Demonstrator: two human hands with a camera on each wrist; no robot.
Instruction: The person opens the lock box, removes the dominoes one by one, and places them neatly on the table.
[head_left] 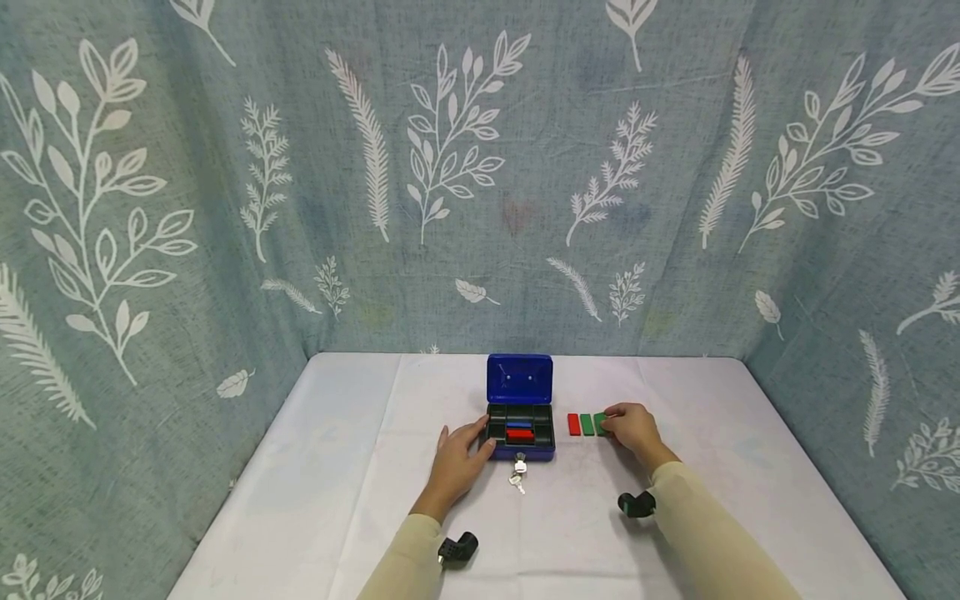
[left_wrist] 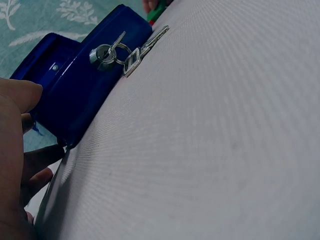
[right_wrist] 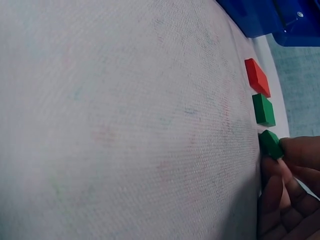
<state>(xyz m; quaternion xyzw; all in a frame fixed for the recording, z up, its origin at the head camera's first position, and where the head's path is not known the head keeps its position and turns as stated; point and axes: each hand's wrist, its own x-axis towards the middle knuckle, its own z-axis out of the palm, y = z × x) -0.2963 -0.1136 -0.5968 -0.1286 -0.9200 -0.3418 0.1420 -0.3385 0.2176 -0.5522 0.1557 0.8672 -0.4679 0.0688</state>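
Observation:
A blue cash box [head_left: 521, 455] stands with its lid [head_left: 519, 379] raised; its black compartment tray holds a red block [head_left: 520, 434] and a blue block [head_left: 519, 425]. My left hand [head_left: 457, 462] rests against the box's left side, thumb near the front corner, fingers spread and relaxed. In the left wrist view the thumb [left_wrist: 22, 94] lies at the box's upper edge. My right hand [head_left: 633, 429] pinches the rightmost green block [right_wrist: 271, 144] between thumb and fingertips. Left of it, in a row, lie another green block [right_wrist: 263, 110] and a red block [right_wrist: 257, 78].
Keys [head_left: 518, 479] hang on a ring from the lock at the box's front, onto the white tablecloth [head_left: 562, 533]. A leaf-patterned curtain [head_left: 480, 208] surrounds the table's back and sides. Black wrist cameras [head_left: 636, 504] sit below both sleeves.

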